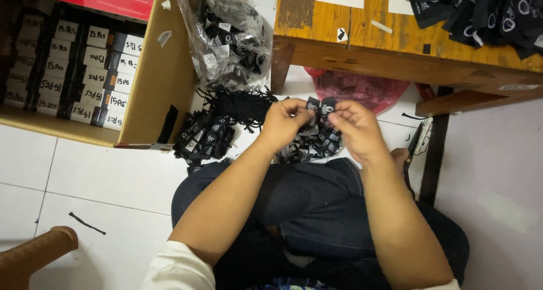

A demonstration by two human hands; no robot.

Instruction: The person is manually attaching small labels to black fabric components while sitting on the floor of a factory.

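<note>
A small black tag with pale print sits pinched between both hands, held above the lap and over a loose heap of tags on the floor. The left hand has its grip closed on the tag's left end, thumb and forefinger together; the right hand closes on the right end in the same way, so the tag's long axis runs across, hand to hand, roughly level. Both hands are equally near it, touching it from opposite sides, and the fingertips nearly meet; whether it is one tag or two pressed together is hard to tell, since the fingers cover most of it. Just left of the heap lies a bundle of tags and a tangle of black strings, both on the white floor tiles. Beyond the strings a clear bag of more tags leans against the side of a cardboard box packed with labelled black packets. A wooden worktop stands above the hands, its near edge just past the tag, with more black tags piled at its far right corner.
</note>
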